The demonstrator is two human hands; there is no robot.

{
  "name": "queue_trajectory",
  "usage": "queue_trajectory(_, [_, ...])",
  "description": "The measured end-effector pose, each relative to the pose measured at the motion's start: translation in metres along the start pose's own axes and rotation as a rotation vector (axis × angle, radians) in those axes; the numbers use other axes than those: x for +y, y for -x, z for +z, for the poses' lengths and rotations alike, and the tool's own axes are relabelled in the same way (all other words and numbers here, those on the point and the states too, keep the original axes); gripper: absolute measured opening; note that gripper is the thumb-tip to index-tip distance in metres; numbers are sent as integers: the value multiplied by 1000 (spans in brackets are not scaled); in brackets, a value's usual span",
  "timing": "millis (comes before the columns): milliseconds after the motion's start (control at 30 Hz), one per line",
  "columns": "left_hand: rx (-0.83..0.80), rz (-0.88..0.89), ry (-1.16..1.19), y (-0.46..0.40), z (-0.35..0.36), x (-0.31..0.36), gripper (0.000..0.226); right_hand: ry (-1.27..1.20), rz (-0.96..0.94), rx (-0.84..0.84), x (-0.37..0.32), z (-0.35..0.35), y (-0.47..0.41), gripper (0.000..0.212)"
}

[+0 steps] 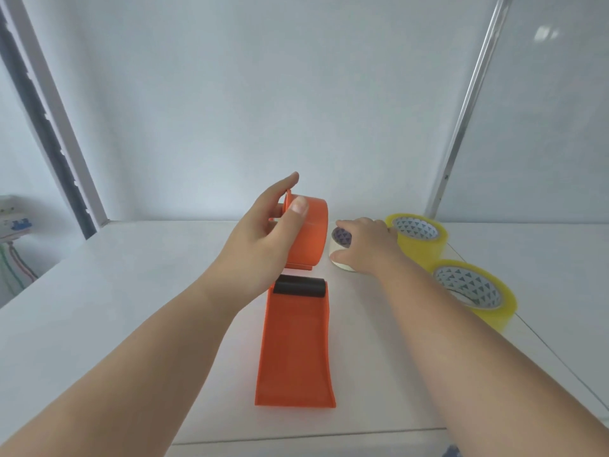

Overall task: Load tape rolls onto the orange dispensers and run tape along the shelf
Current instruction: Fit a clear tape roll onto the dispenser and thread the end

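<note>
An orange tape dispenser (295, 351) lies lengthwise on the white shelf (131, 308), with a black roller (300, 286) across it. My left hand (263, 239) grips the dispenser's round orange drum (309, 232) at its far end, thumb on top. My right hand (365, 245) rests over a small whitish tape roll (341, 240) just right of the drum, fingers curled round it. Two yellow tape rolls lie flat at the right: the far one (423, 242) touches my right hand, the near one (478, 291) sits beside my forearm.
A white back wall closes the shelf behind. Metal uprights stand at the left (49, 127) and right (461, 120). An electrical box with coloured wires (14, 222) is at the far left. The shelf's front edge (296, 437) runs below the dispenser.
</note>
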State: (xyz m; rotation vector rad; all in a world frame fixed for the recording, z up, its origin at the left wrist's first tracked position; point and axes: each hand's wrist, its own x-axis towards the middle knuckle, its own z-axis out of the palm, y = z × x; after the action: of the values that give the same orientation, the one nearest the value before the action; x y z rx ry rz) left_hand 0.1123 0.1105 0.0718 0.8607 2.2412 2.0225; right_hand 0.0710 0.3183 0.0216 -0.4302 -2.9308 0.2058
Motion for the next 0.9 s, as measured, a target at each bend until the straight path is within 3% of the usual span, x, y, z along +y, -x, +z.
queue_trajectory(167, [15,-13,8,-1,12,0,38,-170,-68,22,7,7,-10,68])
queue_trajectory(400, [27,-1,20,2,31,6,38,-129,-146,35,15,-2,-1,54])
queue_trajectory(667, [5,-13,60,7,55,10,39,-119,-164,76,27,-36,32,14])
queue_trajectory(767, [-3,-4,43,9,63,13,37,-131,-180,53,38,-45,47,32])
queue_trajectory(900, [-23,-15,33,13,72,12,36,-110,-208,-59,48,-51,65,37])
